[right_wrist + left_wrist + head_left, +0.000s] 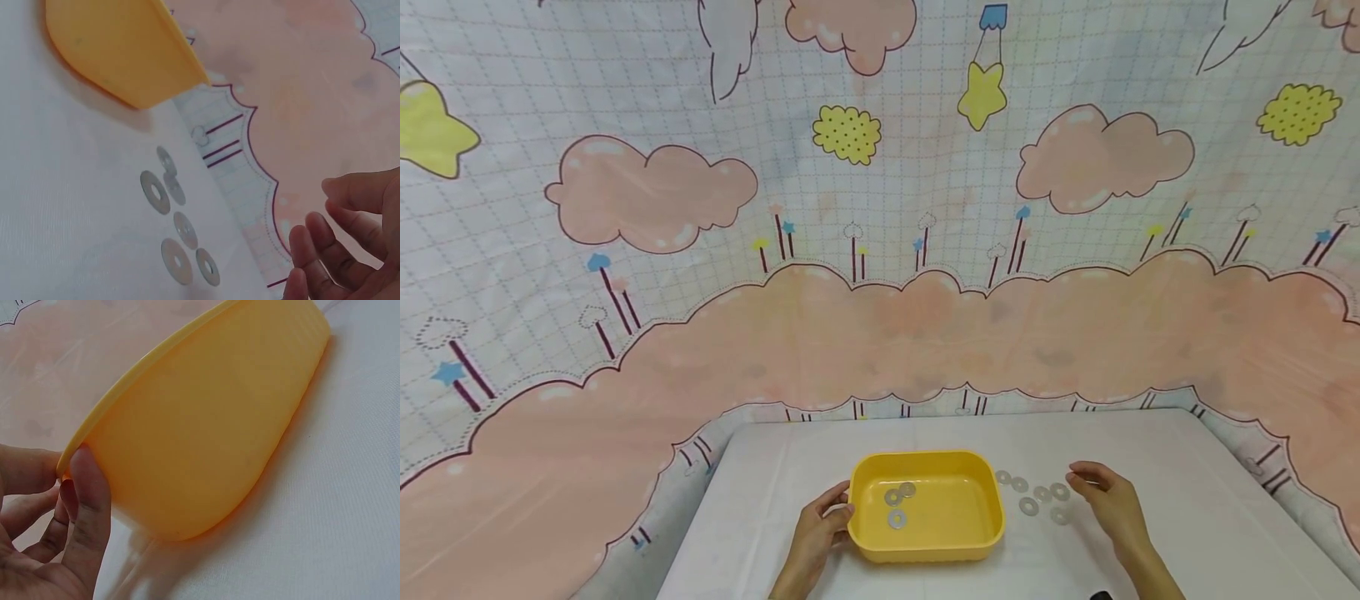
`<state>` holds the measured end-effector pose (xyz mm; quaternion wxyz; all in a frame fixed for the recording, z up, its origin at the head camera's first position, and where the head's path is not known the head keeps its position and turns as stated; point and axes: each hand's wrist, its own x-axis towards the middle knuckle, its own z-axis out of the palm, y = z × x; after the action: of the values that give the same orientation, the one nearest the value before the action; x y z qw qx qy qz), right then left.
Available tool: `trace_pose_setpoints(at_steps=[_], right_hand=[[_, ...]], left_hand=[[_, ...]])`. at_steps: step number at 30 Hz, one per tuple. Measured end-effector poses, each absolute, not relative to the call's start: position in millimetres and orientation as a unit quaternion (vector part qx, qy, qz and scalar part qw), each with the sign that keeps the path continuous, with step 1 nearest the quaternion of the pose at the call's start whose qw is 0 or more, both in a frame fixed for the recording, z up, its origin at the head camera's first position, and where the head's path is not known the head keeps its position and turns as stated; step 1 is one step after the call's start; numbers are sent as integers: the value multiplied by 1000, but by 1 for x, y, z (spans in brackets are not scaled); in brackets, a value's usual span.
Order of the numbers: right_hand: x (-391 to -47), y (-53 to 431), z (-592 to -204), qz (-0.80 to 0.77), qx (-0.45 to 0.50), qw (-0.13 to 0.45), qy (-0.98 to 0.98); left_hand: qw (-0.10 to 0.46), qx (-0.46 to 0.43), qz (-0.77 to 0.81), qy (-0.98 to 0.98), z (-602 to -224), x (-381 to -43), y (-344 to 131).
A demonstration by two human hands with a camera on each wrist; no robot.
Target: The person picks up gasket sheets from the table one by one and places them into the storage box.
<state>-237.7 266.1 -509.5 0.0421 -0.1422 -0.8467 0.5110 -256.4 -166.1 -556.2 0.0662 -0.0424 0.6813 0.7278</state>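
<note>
Plainly largest, spread behind the yellow tray [925,547], a printed cloth [925,333] with pink clouds, yellow stars and a checked ground. Next, under the tray and out past every side of it, a white-covered table [760,471]. Then the tray itself, resting on that table, rectangular with rounded corners, its inside in full view from the head.

At the tray's left end, the left hand [817,525], pinching the rim between thumb and fingers. Well to the right of the tray, the right hand [1112,504], with fingers loosely bent and a little apart, thumb tip close to forefinger tip; impossible to tell from these views whether touching or just short of it. Nearer the person than the tray and off to its right, a sliver of a dark thing [1101,595], too little in view to name.

Smallest of all, between the tray and the right hand, six flat grey washers [1028,513] in a loose group, the two nearest the tray edge to edge or overlapping, hard to say which; inside the tray, left of its middle, three similar washers [891,520], two close side by side and one nearer the person
</note>
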Motion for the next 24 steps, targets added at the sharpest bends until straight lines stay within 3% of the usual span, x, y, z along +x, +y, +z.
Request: trace_pose_setpoints(at_steps=[24], right_hand=[[-244,279,-543,435,-155,56,-885]], left_hand=[[69,-42,729,679,-554,-250,-168]])
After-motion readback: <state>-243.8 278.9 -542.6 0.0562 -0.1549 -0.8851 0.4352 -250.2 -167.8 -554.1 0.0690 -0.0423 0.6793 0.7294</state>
